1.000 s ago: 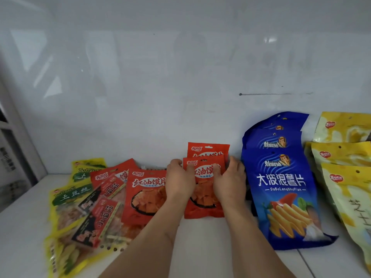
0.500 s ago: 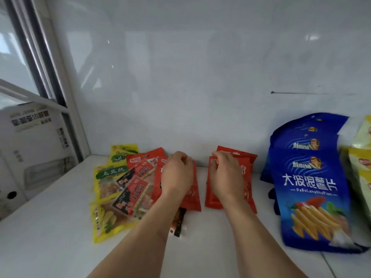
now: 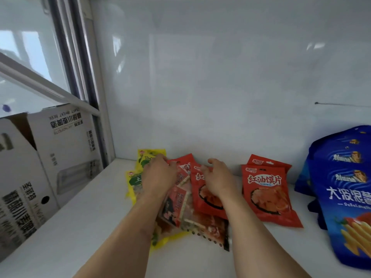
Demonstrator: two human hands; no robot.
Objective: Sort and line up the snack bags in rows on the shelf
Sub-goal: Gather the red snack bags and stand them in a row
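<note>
Head view puts the unsorted heap of snack bags in front of me, toward the left end of the shelf and close to its back wall. Red, yellow and clear-windowed packs overlap at odd angles. My left hand lies over the heap's back-left part, fingers reaching onto a yellow bag; I cannot tell whether it grips anything. My right hand rests on a loose red bag, fingers slightly bent and spread, thumb lifted, not visibly pinching it.

Just right of the heap, two matching red bags already lie as a short row, one behind the other. Further right lies a row of blue chip bags, running off the frame.

My worry is the overlap: I judge that pulling the red bag out could drag the packs beneath it toward the shelf's front edge, since the slick film probably slides easily. A careless sweep right could also knock the two red bags askew. At the left end, a cardboard box stands beyond the shelf's side frame.
</note>
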